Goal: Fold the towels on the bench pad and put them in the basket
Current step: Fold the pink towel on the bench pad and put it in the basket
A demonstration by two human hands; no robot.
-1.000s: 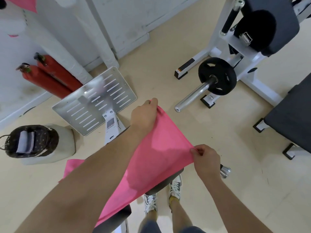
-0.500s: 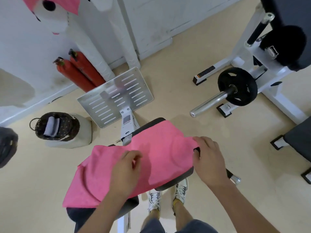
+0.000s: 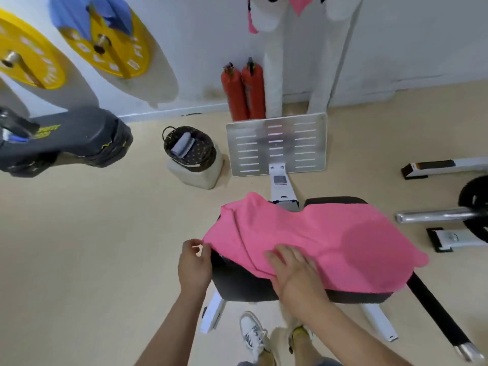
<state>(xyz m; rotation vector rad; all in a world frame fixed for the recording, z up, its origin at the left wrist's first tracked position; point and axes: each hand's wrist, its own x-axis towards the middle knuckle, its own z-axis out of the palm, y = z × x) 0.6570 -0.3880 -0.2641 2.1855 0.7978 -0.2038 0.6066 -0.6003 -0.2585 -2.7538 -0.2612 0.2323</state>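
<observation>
Pink towel [image 3: 317, 233] lies spread over the bench pad [image 3: 243, 281]; the right hand [image 3: 298, 276] presses flat on it, fingers open, while the left hand [image 3: 194, 265] pinches its near-left corner. Beyond, the basket [image 3: 190, 150] holds a grey folded towel [image 3: 182, 145].

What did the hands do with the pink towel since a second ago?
A second ago both hands held the pink towel up in the air, stretched between them. Now it lies spread over the bench pad. The right hand has let go and presses flat on it, while the left hand pinches its left corner. The basket keeps its place on the floor, a grey towel inside.
</observation>
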